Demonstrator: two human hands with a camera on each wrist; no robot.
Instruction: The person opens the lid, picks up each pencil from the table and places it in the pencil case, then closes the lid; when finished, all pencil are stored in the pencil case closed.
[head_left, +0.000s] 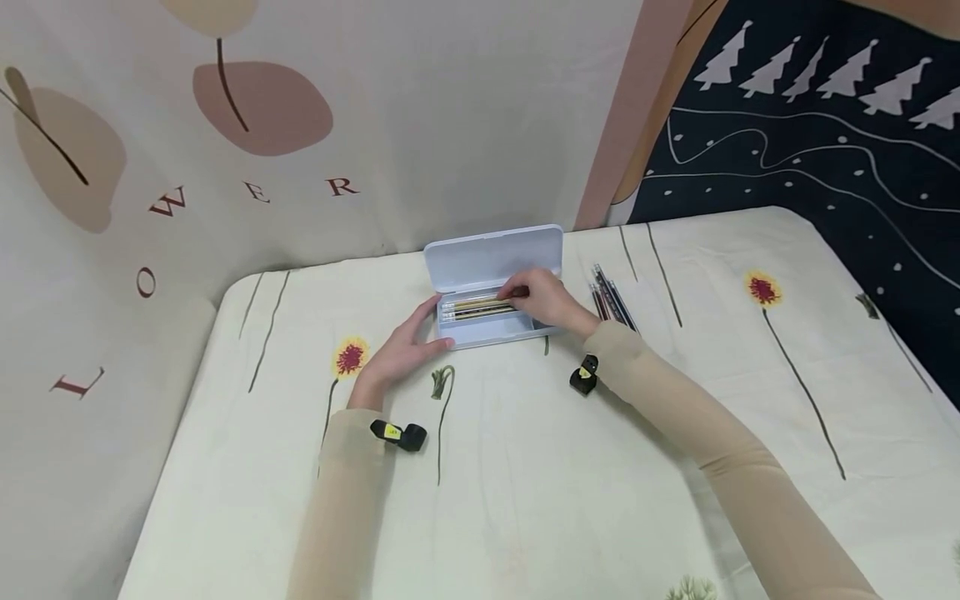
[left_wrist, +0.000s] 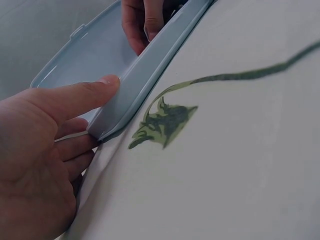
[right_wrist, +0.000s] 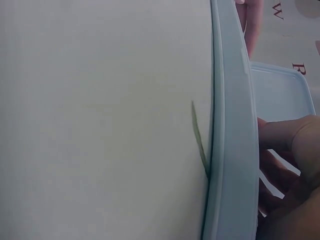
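"Pale cloth (head_left: 517, 500) with printed flowers is covering the table. Where is the pencil case (head_left: 495, 337) sitting?"

"It's lying near the far edge, its lid (head_left: 491, 260) standing open at the back and striped pencils (head_left: 471, 313) lying inside."

"What is the left hand (head_left: 399, 354) doing?"

"It's gripping the left end, its thumb pressing the front wall while its fingers are reaching round the end."

"And the right hand (head_left: 549, 298)?"

"That one is lying over the pencils, its bent fingers pointing down into the case. Whether they're pinching one, I can't tell."

"Anything beside it?"

"Loose pencils (head_left: 613, 302) are lying bunched just to the right."
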